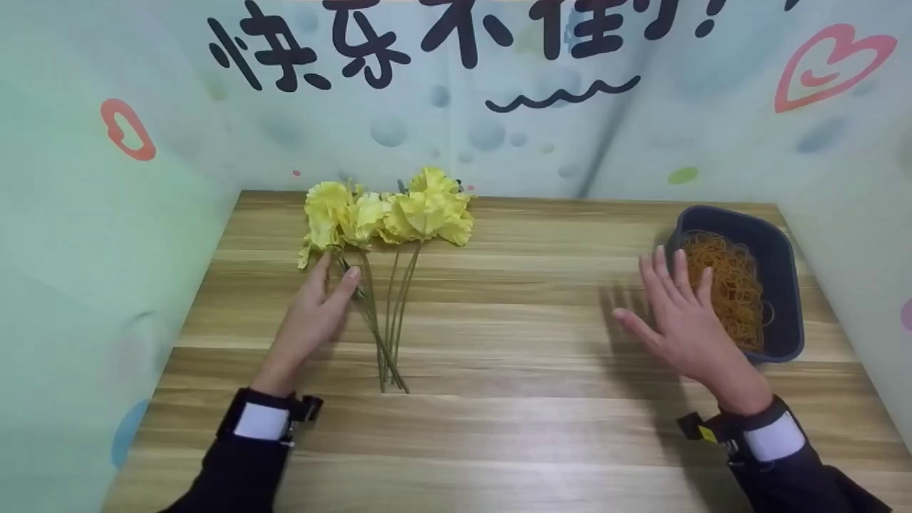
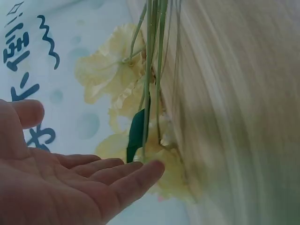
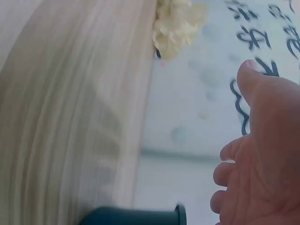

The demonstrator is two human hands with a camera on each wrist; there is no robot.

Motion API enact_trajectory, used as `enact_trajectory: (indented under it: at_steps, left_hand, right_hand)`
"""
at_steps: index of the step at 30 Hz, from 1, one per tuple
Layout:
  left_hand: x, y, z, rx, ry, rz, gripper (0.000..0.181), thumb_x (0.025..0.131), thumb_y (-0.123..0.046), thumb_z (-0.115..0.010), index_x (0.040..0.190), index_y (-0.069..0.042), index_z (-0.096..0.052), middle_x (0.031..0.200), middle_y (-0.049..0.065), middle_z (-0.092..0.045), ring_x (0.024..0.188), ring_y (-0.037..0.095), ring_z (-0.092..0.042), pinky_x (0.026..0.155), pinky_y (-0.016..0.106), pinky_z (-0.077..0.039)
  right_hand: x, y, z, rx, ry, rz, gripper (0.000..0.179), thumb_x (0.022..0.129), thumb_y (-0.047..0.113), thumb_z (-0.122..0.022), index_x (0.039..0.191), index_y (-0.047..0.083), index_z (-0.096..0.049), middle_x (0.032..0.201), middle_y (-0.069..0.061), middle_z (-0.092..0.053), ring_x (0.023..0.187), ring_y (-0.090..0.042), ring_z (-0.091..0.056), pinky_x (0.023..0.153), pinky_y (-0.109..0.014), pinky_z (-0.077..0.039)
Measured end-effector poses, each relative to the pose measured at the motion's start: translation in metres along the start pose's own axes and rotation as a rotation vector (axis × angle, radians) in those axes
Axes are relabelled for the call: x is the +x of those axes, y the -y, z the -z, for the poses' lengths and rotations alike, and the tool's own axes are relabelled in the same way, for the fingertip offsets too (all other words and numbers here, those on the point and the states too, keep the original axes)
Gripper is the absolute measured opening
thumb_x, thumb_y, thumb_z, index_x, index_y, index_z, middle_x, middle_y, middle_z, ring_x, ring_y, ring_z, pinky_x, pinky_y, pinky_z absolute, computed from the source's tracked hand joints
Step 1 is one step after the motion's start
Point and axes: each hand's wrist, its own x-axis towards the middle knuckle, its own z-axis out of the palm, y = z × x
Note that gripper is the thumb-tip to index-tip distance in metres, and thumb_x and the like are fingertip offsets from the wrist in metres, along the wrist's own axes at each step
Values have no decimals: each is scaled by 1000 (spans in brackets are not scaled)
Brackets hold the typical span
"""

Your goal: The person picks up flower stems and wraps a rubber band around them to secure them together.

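Several yellow artificial flowers (image 1: 431,210) lie at the far left of the table, their thin green stems (image 1: 392,320) pointing toward me and crossing near the ends. My left hand (image 1: 310,320) is beside the stems, just below the leftmost bloom, thumb apart from the fingers. In the left wrist view its palm (image 2: 61,187) shows with fingers extended by a dark green leaf (image 2: 137,131); whether they touch the flowers I cannot tell. At the right, my right hand (image 1: 687,331) hovers, fingers spread, by a dark blue bin (image 1: 784,299) of brown rubber bands (image 1: 737,285), partly covering it.
The wood-grain table (image 1: 513,342) ends at a pale printed backdrop (image 1: 499,157) with dark lettering, right behind the blooms. Similar pale panels rise at the left and right sides. Each wrist wears a strapped camera. Bare tabletop lies between the flowers and the bin.
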Motion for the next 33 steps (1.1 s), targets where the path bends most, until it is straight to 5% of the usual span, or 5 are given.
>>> enact_trajectory:
  at_steps: [6,13,22,28,33]
  left_hand:
    - [12,4,18,-262,95,162,101,115,-62,-52,180,-7,3,190,21,-6,178,42,-16,145,56,-21]
    - [28,13,30,-508,340,264,88,119,-53,-49,178,-1,-8,187,29,-15,175,44,-24,143,52,-29]
    - [53,16,30,-663,375,315,91,121,-50,-46,177,4,1,187,31,-7,176,45,-21,144,49,-27]
    - [64,14,19,-772,361,337,50,119,-48,-53,144,-5,-53,138,10,-68,130,23,-68,121,37,-56]
    - [71,11,9,-918,367,358,33,118,-43,-59,114,-11,-63,110,5,-78,112,22,-79,109,36,-63]
  right_hand:
    - [10,11,-7,51,35,35,102,115,55,-59,176,-7,-6,185,-30,5,173,-56,11,136,-79,16]
    - [26,22,-32,-43,117,105,99,115,56,-57,174,-10,-13,184,-33,-7,174,-56,-6,139,-77,4]
    - [46,45,-55,121,267,145,97,116,58,-55,176,-5,-14,185,-31,-8,175,-51,-7,142,-69,0]
    - [63,51,-64,214,332,121,98,115,63,-52,177,-2,-13,188,-27,-3,177,-46,0,143,-68,3]
    - [73,59,-67,215,355,130,98,116,64,-50,178,-1,-12,188,-27,-3,177,-46,0,144,-66,2]
